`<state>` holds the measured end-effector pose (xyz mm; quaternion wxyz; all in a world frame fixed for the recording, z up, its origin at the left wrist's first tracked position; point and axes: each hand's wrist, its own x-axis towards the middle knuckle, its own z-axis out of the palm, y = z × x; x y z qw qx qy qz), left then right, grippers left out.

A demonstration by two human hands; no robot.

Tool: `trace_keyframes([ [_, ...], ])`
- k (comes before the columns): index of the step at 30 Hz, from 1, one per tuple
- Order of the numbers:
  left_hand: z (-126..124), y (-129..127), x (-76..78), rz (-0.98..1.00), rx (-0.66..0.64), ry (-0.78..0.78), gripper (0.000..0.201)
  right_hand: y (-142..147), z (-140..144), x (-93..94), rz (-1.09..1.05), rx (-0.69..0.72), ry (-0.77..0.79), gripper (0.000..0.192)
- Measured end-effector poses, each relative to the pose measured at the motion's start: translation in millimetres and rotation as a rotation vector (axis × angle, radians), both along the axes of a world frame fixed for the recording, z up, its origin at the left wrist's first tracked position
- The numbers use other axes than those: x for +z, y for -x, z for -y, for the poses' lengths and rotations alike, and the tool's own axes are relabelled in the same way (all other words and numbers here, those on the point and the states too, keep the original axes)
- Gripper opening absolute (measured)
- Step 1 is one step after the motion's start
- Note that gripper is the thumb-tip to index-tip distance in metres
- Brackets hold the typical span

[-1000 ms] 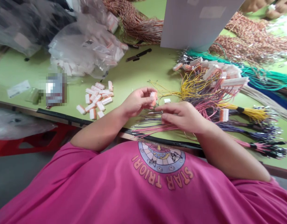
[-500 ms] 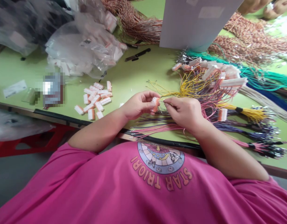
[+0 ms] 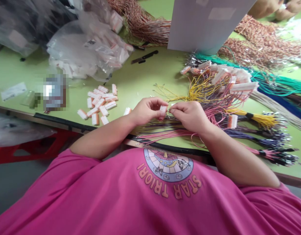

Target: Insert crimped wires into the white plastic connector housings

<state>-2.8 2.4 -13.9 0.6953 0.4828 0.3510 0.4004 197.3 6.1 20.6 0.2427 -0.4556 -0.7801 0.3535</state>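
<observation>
Between the thumb and fingers of my left hand (image 3: 148,111) is a small white and orange connector housing (image 3: 163,109). My right hand (image 3: 189,115) is pinched just to the right of it, fingertips close to the housing, on what looks like a thin wire whose end is mostly hidden. Under and beyond the right hand lie yellow wires (image 3: 201,89) and pink wires (image 3: 215,112). Another housing (image 3: 127,111) lies by my left wrist, and a pile of loose housings (image 3: 100,101) is further left.
Plastic bags of housings (image 3: 91,49) lie at the back left, near a dark knife (image 3: 144,57). A grey panel (image 3: 204,26) stands at the back. Green wires (image 3: 275,81) and bundled yellow wires (image 3: 263,119) lie on the right. Another person's hand (image 3: 291,9) shows at the top right.
My left hand has turned the connector housing so more of its white side shows. My right hand has shifted slightly left and stays pinched beside it.
</observation>
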Motion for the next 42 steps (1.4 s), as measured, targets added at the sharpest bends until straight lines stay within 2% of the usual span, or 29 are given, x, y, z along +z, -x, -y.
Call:
trace_keyframes([
  [6,0,-1,-0.7,-0.049,0.053,-0.003,0.043,3,2,-4.0,0.062,-0.021,-0.093,0.029],
  [11,-1,0,-0.3,-0.127,0.109,-0.028,0.041,3,2,-0.7,0.072,-0.038,-0.095,0.028],
  [16,0,0,1.5,-0.100,0.074,0.022,0.044,6,2,-4.0,0.213,-0.090,-0.159,0.029],
  [22,0,-1,0.4,-0.040,0.006,0.127,0.050,11,3,-12.3,0.370,-0.049,-0.236,0.031],
  [24,-1,-1,-1.1,-0.019,0.021,0.135,0.050,11,2,-13.7,0.318,-0.043,-0.246,0.032],
  [29,-2,0,-2.1,-0.010,0.057,0.131,0.049,9,-1,-11.1,0.063,-0.061,-0.119,0.026],
  [31,-2,0,-1.8,-0.010,0.055,0.126,0.048,8,0,-11.2,0.026,-0.079,-0.124,0.024],
  [36,-1,-2,-1.7,-0.022,0.048,0.134,0.049,11,1,-16.1,0.078,-0.106,-0.199,0.025],
  [42,0,-5,-2.2,-0.013,0.079,0.136,0.051,12,3,-14.5,0.130,-0.114,-0.197,0.026],
])
